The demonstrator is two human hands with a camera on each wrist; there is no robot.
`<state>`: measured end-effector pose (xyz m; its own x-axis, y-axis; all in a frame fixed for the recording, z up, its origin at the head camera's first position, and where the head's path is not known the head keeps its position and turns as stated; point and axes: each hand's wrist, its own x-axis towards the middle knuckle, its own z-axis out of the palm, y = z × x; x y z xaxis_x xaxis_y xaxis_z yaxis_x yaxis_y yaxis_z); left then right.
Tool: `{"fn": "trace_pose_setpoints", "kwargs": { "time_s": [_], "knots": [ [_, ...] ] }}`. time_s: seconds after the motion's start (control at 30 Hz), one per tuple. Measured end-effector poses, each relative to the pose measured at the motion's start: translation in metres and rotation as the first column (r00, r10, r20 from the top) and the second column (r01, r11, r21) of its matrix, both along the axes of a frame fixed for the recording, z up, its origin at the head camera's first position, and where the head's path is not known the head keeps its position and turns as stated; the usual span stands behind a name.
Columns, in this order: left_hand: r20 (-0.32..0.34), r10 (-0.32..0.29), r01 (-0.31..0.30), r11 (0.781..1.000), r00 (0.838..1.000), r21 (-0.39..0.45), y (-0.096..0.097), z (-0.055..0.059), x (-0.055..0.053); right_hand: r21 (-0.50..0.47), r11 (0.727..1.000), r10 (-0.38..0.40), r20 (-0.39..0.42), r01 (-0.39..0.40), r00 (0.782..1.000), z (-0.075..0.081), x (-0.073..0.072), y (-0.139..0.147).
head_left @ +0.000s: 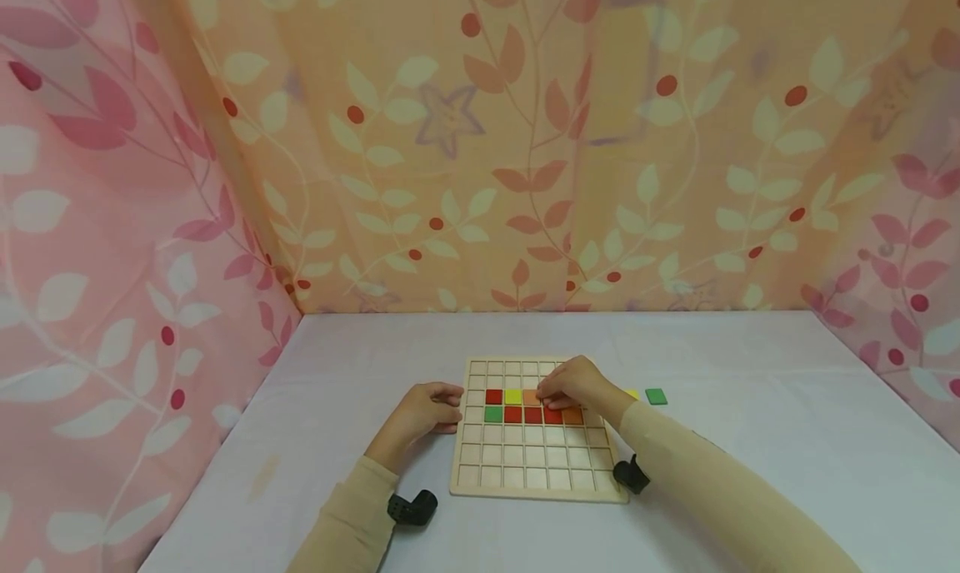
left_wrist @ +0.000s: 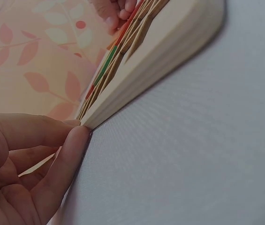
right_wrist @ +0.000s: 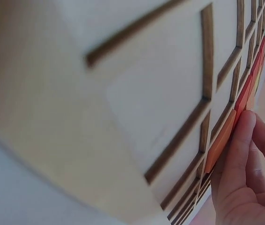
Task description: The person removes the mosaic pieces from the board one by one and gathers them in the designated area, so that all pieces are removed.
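A pale wooden grid board (head_left: 536,456) lies on the table. The left hand (head_left: 425,411) is at its left edge; in the left wrist view thumb and index finger (left_wrist: 52,133) pinch the board's rim. Over the board, the right hand (head_left: 581,387) has thumb and fingertips close together at an orange tile (head_left: 531,396), partly covering it. Beside that tile lie a yellow tile (head_left: 513,396) and a red tile (head_left: 493,396). The row nearer the person holds a green tile (head_left: 492,414), red tiles (head_left: 513,415) and another orange tile (right_wrist: 220,140). Cells under the right hand are hidden.
Right of the board, on the white table (head_left: 360,348), lie a loose green tile (head_left: 656,396) and a yellow tile (head_left: 632,394), partly hidden by the right forearm. Black wrist devices (head_left: 412,508) sit at both wrists. Patterned curtains (head_left: 450,181) enclose the table's back and sides.
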<state>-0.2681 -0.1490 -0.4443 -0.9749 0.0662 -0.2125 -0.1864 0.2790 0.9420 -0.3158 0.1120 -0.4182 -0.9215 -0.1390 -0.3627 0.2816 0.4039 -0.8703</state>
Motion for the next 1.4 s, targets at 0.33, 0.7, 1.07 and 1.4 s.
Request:
{"fn": "trace_pose_setpoints", "kwargs": {
  "time_s": [0.33, 0.7, 1.07, 1.4],
  "knots": [
    [0.013, 0.009, -0.009, 1.0, 1.0, -0.001, 0.0, -0.003, -0.003, -0.014, 1.0, -0.018, -0.01, 0.018, 1.0, 0.0, 0.002, -0.001],
    [0.0, 0.0, 0.0, 1.0, 1.0, -0.001, -0.001, -0.004, -0.003, -0.076, 0.997, 0.003, -0.023, -0.005, 1.0, -0.001, 0.004, -0.002],
    [0.003, -0.009, 0.009, 1.0, 1.0, 0.006, -0.002, -0.003, -0.002, -0.048, 0.998, 0.029, -0.027, -0.03, 0.999, 0.001, 0.006, -0.002],
    [-0.001, 0.001, -0.001, 1.0, 1.0, 0.013, -0.001, -0.001, 0.0, -0.088, 0.996, -0.029, -0.009, 0.028, 1.0, 0.008, 0.007, 0.008]
  ]
}}
